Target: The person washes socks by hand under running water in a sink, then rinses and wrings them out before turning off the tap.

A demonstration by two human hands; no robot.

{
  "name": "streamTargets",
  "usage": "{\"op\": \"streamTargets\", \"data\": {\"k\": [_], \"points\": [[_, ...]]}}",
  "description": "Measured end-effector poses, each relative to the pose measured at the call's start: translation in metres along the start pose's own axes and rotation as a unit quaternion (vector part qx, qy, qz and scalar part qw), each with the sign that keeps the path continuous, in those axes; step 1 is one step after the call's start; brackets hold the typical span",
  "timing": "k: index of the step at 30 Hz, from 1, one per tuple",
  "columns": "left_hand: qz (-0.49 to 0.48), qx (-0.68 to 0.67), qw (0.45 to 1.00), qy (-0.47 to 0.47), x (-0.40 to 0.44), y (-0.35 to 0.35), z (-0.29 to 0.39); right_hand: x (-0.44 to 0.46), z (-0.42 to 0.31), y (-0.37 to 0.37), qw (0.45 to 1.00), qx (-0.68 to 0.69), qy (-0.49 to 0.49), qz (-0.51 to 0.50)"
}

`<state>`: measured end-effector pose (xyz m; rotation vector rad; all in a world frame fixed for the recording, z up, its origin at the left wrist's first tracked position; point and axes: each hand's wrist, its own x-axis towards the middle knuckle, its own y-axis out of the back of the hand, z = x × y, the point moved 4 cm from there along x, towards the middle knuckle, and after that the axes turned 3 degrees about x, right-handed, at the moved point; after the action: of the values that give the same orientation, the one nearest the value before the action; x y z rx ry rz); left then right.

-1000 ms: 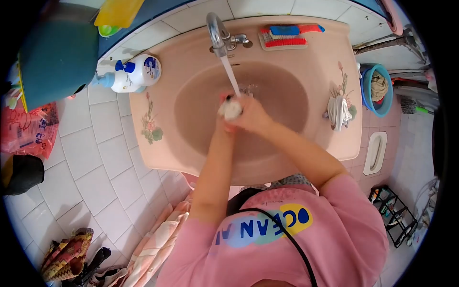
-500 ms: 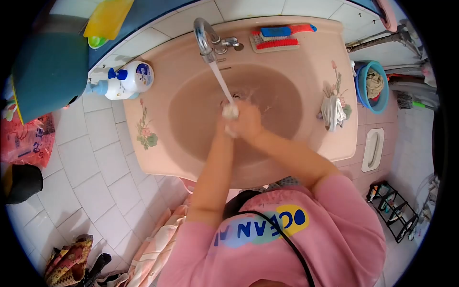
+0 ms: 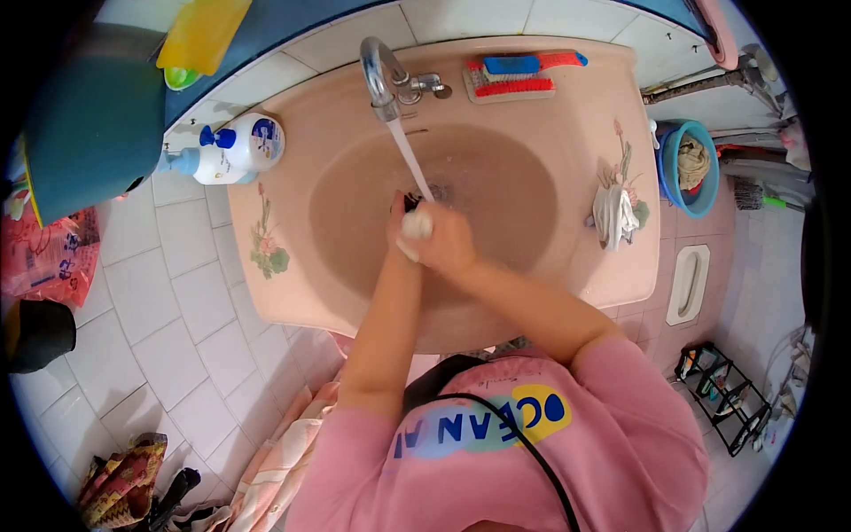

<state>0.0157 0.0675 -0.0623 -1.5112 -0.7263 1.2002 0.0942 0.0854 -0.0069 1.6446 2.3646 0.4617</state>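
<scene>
Over the pink sink basin (image 3: 346, 239), my right hand (image 3: 449, 241) is closed around a small, wet-looking white cloth (image 3: 416, 225). My left hand (image 3: 396, 229) is pressed against the same cloth from the other side, its fingers partly hidden. A dark patch shows between the hands near the fingertips; I cannot tell what it belongs to. Water streams from the chrome faucet (image 3: 381, 84) down beside my fingers. Another crumpled whitish cloth (image 3: 614, 215) lies on the sink's right rim, apart from both hands.
Two pump bottles (image 3: 257, 142) stand at the sink's left corner. Scrub brushes (image 3: 514, 75) lie on the back rim. At right are a blue bucket (image 3: 700, 191) with cloths inside and a black wire rack (image 3: 722, 395) on the floor. A teal container (image 3: 89, 142) is at upper left.
Both hands have moved slightly left and toward me with the white cloth, out from directly under the stream. The dark patch has come into view between them.
</scene>
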Motion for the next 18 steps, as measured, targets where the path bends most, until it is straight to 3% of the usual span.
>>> {"op": "streamTargets", "data": {"k": [2,3,4,5,6,7,8,10,11,12,13,14,16,18], "points": [[0.314,0.085,0.943,-0.075,-0.012,0.02,-0.003,0.024,0.065,0.0,0.977,0.005,-0.213,-0.031],[0.329,0.078,0.934,-0.113,-0.013,0.016,-0.001,0.028,0.07,0.002,0.977,0.007,-0.212,-0.032],[0.327,0.079,0.934,-0.118,-0.013,0.015,0.009,0.037,0.062,0.01,0.989,-0.116,-0.082,0.034],[0.351,0.142,0.914,-0.148,-0.022,0.015,0.027,0.036,0.045,0.016,0.966,-0.234,0.048,0.098],[0.373,0.205,0.888,-0.176,-0.032,0.015,0.042,0.032,0.04,0.024,0.967,-0.233,0.049,0.094],[0.372,0.203,0.888,-0.181,-0.038,0.011,0.051,0.033,0.033,0.039,0.989,0.074,-0.121,0.033],[0.432,0.316,0.827,-0.173,-0.048,0.008,0.061,0.027,0.029,0.037,0.885,0.37,-0.28,-0.033],[0.484,0.422,0.75,-0.16,-0.062,0.009,0.066,0.021,0.032,0.027,0.865,0.399,-0.293,-0.077],[0.423,0.635,0.624,-0.169,-0.062,0.006,0.07,0.019,0.031,0.022,0.843,0.427,-0.303,-0.121],[0.336,0.807,0.456,-0.169,-0.061,-0.001,0.068,0.019,0.031,0.02,0.844,0.427,-0.299,-0.123],[0.261,0.868,0.338,-0.253,-0.057,-0.035,0.051,0.021,0.022,0.019,0.805,0.498,-0.299,-0.121],[0.263,0.868,0.336,-0.254,-0.054,-0.051,0.045,0.021,0.013,0.018,0.759,0.566,-0.299,-0.119],[0.2,0.736,0.64,-0.094,-0.041,-0.054,0.033,0.022,-0.002,0.026,0.775,0.548,-0.281,-0.138],[0.219,0.715,0.655,-0.108,-0.041,-0.049,0.04,0.026,-0.003,0.034,0.794,0.528,-0.26,-0.153]]}}
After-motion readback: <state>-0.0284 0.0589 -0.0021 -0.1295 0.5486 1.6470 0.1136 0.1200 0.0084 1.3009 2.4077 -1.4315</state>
